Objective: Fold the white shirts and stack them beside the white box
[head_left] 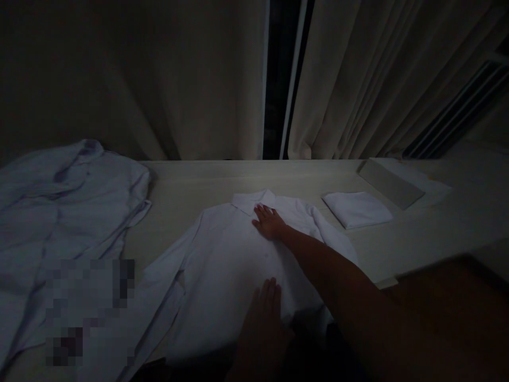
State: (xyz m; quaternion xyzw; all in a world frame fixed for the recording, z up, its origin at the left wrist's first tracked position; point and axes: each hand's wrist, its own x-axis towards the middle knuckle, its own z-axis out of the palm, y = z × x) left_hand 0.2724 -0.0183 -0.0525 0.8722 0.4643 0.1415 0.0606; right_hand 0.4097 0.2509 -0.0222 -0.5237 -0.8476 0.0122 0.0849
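Note:
A white collared shirt (pixel 226 254) lies spread front side up on the pale surface, its collar toward the curtains and one sleeve stretched to the lower left. My right hand (pixel 269 222) rests on it just below the collar, fingers apart and laid flat. Nearer to me, my left hand (pixel 265 310) lies on the lower front of the shirt with its fingers stretched out. Neither hand grips anything that shows. The shirt's bottom edge is dark and partly hidden by my hands and arm.
Another light shirt (pixel 63 212) lies wrinkled at the left. A folded white cloth (pixel 358 208) sits right of the collar, with a grey flat board or box (pixel 392 183) beyond it. Curtains (pixel 214 79) hang behind the pale surface (pixel 178 185).

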